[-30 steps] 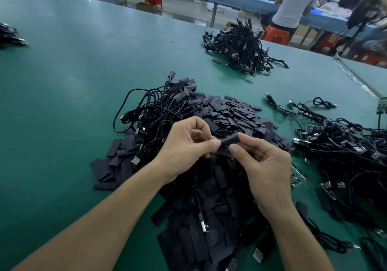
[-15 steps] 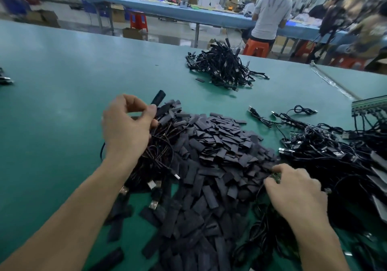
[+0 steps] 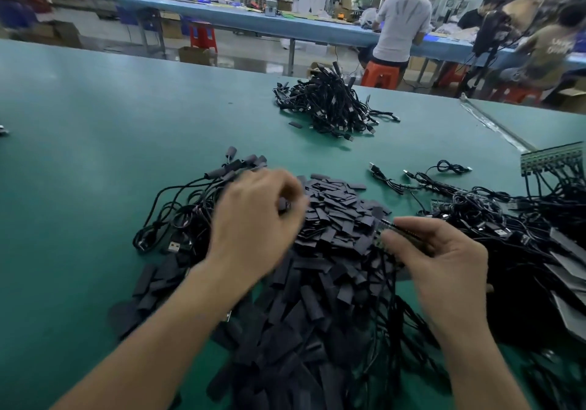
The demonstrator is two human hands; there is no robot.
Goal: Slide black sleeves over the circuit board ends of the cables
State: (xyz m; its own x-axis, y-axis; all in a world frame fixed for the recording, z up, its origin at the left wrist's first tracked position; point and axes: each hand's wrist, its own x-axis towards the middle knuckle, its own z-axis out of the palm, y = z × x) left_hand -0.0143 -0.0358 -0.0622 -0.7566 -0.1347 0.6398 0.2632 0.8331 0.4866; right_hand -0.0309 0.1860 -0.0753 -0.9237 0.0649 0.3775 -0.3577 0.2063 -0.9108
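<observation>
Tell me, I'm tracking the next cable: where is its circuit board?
Head view, right of centre: the right hand pinches the circuit board at the right edge of the sleeve pile.

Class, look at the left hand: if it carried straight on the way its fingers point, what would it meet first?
Most likely the pile of black sleeves, just beyond the fingertips of the left hand; motion blur hides whether they touch.
</observation>
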